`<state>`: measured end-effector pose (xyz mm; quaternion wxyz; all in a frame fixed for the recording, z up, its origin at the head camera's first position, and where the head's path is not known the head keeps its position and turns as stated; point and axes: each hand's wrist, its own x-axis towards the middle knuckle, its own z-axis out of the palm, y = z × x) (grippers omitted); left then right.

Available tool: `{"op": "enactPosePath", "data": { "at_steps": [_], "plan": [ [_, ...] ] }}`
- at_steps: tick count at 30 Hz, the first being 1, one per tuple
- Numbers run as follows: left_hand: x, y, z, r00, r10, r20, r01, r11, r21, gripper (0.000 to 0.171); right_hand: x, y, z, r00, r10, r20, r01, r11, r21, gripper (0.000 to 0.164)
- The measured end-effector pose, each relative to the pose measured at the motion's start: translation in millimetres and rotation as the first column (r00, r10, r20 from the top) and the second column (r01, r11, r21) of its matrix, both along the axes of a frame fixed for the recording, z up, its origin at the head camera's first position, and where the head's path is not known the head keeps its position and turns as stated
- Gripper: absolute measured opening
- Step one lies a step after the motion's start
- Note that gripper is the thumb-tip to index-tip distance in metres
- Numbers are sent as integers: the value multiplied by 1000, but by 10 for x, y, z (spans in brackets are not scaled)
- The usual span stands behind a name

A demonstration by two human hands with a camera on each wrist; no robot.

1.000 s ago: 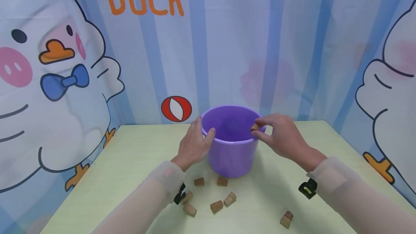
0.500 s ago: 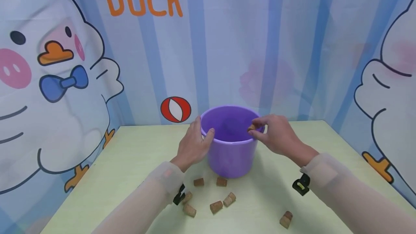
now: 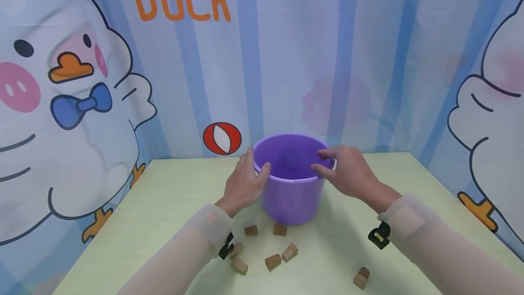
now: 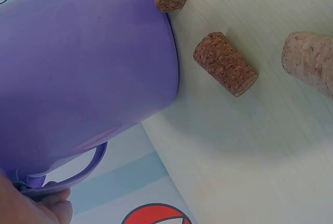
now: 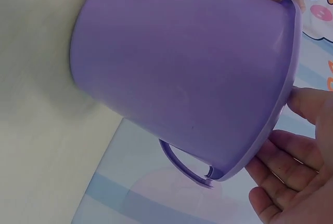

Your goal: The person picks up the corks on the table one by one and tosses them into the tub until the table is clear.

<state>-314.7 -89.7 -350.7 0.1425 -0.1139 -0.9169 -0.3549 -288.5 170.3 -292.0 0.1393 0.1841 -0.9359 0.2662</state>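
A purple plastic bucket (image 3: 292, 201) stands upright on the table. My left hand (image 3: 244, 183) holds its left rim, thumb over the rim; in the left wrist view the fingertips show at the bucket's handle (image 4: 86, 171). On the opposite side, my right hand (image 3: 350, 171) is at the rim with thumb and index finger apart above the bucket's opening. No cork shows between them. In the right wrist view its fingers (image 5: 283, 164) spread loosely near the rim. The bottom of the bucket's inside is out of sight.
In front of the bucket lie several wine corks, among them a darker cork (image 3: 280, 230) and a cork (image 3: 273, 261) nearer me. A two-toned cork (image 3: 361, 277) lies apart at right. A duck-print curtain (image 3: 282, 58) stands behind the pale table (image 3: 180, 181).
The cork that my right thumb and fingers pinched over the rim is gone from them, and the fingertips have parted. My left hand has stayed on the rim.
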Motion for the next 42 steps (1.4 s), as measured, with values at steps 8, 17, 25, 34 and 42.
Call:
{"op": "enactPosePath", "data": {
  "at_steps": [8,17,25,34,42],
  "plan": [
    [12,4,4,1000,7,9,-7,1000,-4,79,66,86,-62,992,32,-126,-33,999,-6,41],
    [4,1,-10,1000,7,2,-7,1000,-1,79,149,162,-82,969,71,-235,-81,996,-35,33],
    [2,-1,-7,1000,7,5,-7,1000,-1,78,206,227,-122,950,90,-299,-101,995,-21,30],
    [-6,-7,-6,1000,-1,0,1,1000,-7,77,262,310,-169,945,107,-309,-118,993,-14,30],
    [-19,-5,-14,1000,-5,-8,5,1000,-12,77,297,388,-234,956,113,-271,-112,994,17,33]
  ]
}}
